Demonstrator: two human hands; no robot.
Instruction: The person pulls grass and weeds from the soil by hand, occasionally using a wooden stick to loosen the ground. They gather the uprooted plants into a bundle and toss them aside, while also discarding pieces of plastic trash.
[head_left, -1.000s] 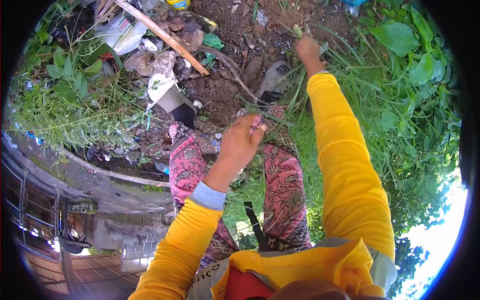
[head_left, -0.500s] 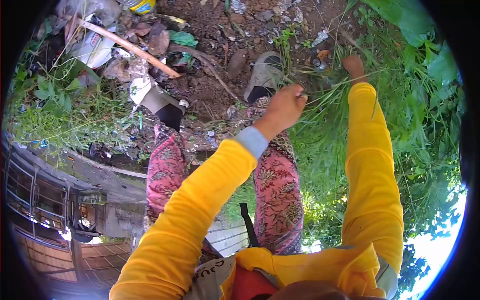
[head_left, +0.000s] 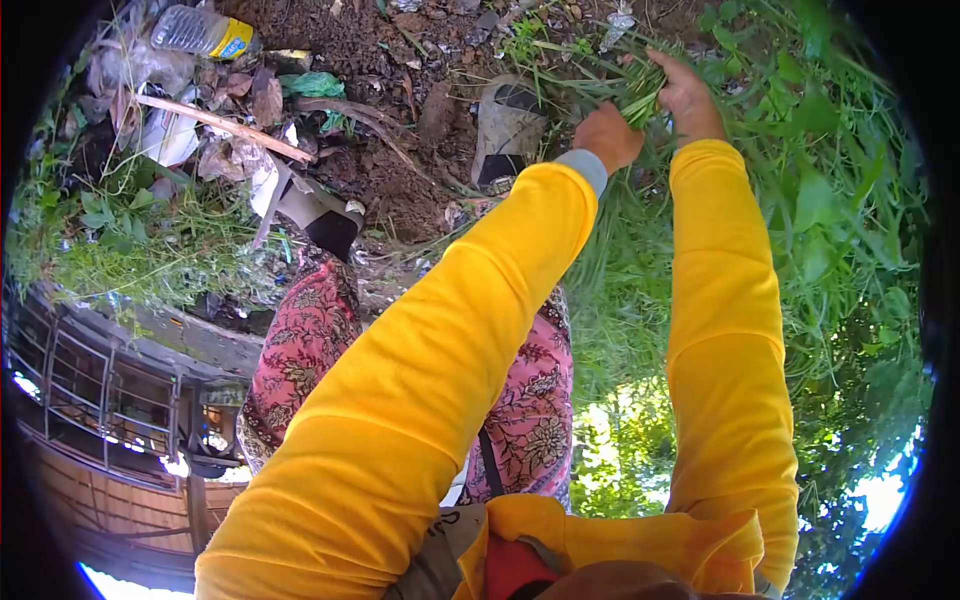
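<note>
A bunch of long green grass (head_left: 638, 98) lies between my two hands. My left hand (head_left: 608, 138), below a grey cuff, is closed on the near end of the bunch, its knuckles turned up. Just to its right, my right hand (head_left: 690, 100) is wrapped around the same blades, thumb side toward the left hand. Part of each hand's fingers is hidden by the grass. More tall grass (head_left: 640, 230) grows under and around my wrists. My shoe (head_left: 508, 130) stands on the soil left of my hands.
Brown soil (head_left: 400, 90) with litter lies ahead. At the left are a plastic bottle (head_left: 205, 35) with a yellow label, a wooden stick (head_left: 225, 128), a green plastic scrap (head_left: 310, 84) and my other shoe (head_left: 315, 208). Leafy plants (head_left: 830, 190) crowd the right side.
My left hand has moved forward and right, from in front of my shoe to the grass beside my right hand. My right hand has shifted slightly left and forward; the hands now meet at the bunch.
</note>
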